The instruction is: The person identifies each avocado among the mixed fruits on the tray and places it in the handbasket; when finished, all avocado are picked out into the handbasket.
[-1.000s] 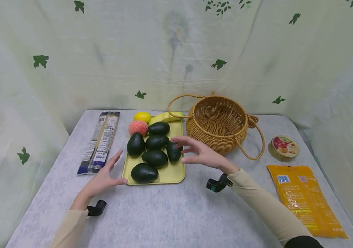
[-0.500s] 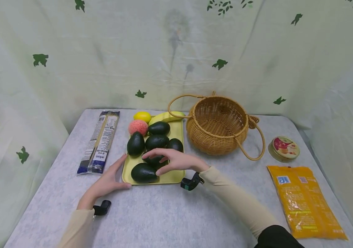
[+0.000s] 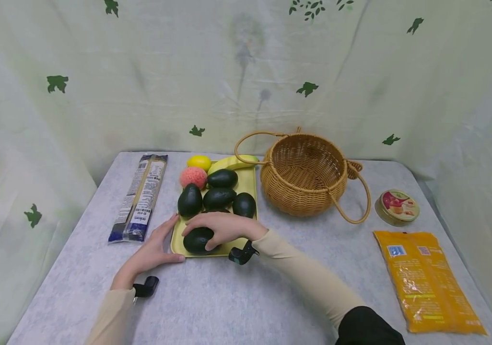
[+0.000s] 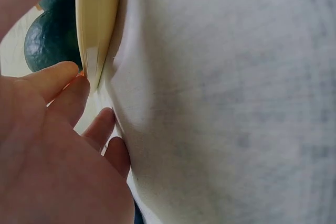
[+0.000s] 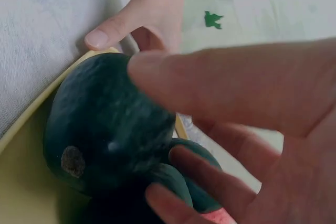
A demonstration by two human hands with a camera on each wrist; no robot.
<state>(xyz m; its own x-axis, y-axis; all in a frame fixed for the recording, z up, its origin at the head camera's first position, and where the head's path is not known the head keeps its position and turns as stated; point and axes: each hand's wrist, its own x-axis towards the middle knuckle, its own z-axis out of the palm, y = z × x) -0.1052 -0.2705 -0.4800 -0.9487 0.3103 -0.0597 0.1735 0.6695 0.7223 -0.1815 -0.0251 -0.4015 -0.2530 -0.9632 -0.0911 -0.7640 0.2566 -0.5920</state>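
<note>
Several dark green avocados lie in a yellow tray (image 3: 248, 249). My right hand (image 3: 228, 227) reaches over the nearest avocado (image 3: 196, 241), thumb on one side and fingers spread along the other. That avocado (image 5: 105, 124) shows its stem scar in the right wrist view, with the thumb overlapping it. The avocado behind it is mostly hidden by the hand. My left hand (image 3: 153, 251) steadies the tray's near left corner, fingers along the left edge and thumb at the front edge. In the left wrist view its fingertips meet the tray wall (image 4: 97, 24).
A lemon (image 3: 199, 162), a pink round fruit (image 3: 193, 178) and a banana (image 3: 230, 164) sit at the tray's back. Right of it stands a wicker basket (image 3: 304, 199), its handle overhanging the tray. A long packet (image 3: 140, 196), a round tin (image 3: 397, 207) and an orange bag (image 3: 427, 282) lie around.
My right hand has moved left and down, from over the tray's right side to the nearest avocado. My left hand has moved slightly right, onto the tray's corner.
</note>
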